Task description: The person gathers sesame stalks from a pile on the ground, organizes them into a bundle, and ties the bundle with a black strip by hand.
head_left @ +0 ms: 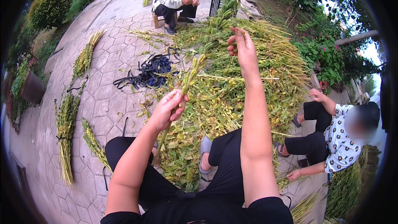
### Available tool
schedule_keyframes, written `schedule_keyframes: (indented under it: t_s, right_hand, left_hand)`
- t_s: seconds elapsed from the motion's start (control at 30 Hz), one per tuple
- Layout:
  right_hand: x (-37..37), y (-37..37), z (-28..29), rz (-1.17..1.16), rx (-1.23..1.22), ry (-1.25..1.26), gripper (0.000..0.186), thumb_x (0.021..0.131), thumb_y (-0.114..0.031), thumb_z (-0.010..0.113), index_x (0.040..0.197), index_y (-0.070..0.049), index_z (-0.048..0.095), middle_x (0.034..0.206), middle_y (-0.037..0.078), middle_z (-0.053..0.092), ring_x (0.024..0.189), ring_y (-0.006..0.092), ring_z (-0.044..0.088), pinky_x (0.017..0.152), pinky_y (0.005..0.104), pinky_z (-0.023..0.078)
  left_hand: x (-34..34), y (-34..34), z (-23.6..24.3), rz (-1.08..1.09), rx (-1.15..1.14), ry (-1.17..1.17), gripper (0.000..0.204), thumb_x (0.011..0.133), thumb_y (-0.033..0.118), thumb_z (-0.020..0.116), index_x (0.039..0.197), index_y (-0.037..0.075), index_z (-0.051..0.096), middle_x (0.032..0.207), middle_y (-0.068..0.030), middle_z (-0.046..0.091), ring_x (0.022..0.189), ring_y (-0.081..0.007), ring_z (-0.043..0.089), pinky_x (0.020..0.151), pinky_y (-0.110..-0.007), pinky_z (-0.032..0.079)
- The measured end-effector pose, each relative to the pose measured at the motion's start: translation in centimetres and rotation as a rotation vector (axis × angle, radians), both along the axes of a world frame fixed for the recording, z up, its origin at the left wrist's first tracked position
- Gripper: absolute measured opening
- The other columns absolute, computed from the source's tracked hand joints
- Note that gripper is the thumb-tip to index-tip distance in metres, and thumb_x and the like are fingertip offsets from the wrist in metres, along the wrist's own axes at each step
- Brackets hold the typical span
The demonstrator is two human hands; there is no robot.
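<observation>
My left hand [168,108] is closed around the lower part of a sesame stalk [200,64], which slants up and away to the right. Green pods crowd its upper part; lower down they turn yellowish. Beside the upper stalk, my right hand [243,52] is raised with thumb and fingers pinched together. Whatever sits between those fingertips is too small to make out. Beneath both hands spreads a wide heap of yellow-green leaves and cut stalks [219,103], reaching back to my feet.
Black straps [151,71] lie tangled left of the heap. Tied sesame bundles [66,128] rest on the paving at left. One person [172,0] sits at the far side near a dark crate [216,3]; another person [342,135] sits at right, one hand near loose stalks.
</observation>
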State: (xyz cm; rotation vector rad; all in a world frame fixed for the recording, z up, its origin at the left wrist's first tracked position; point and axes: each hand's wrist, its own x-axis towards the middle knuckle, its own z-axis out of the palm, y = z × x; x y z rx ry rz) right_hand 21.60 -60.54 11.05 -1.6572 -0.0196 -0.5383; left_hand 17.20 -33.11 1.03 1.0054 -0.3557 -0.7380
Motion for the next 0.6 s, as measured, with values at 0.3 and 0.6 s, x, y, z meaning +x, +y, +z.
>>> schedule_keyframes:
  t_s: [0.3,0.6]
  right_hand:
    - [-0.7,-1.5,1.6,-0.106,0.096,-0.180,0.028,0.091,-0.028,0.067,0.102,-0.003,0.061,0.080,-0.001,0.059,0.066,0.0072,0.053,0.058,0.0206,0.041]
    - [-1.5,-4.9,2.4,-0.479,0.264,-0.311,0.023,0.099,-0.027,0.054,0.103,-0.004,0.056,0.081,-0.002,0.053,0.063,0.0051,0.045,0.051,0.0198,0.037]
  left_hand:
    - [-0.8,-0.8,-0.8,-0.115,0.038,0.006,0.032,0.101,0.039,0.045,0.101,0.007,0.052,0.058,0.0022,0.043,0.038,-0.0036,0.027,0.038,-0.019,0.022]
    - [-1.1,-0.4,-0.8,-0.173,-0.008,0.062,0.033,0.100,0.040,0.046,0.100,0.008,0.052,0.056,0.0031,0.041,0.038,-0.0033,0.026,0.038,-0.019,0.020]
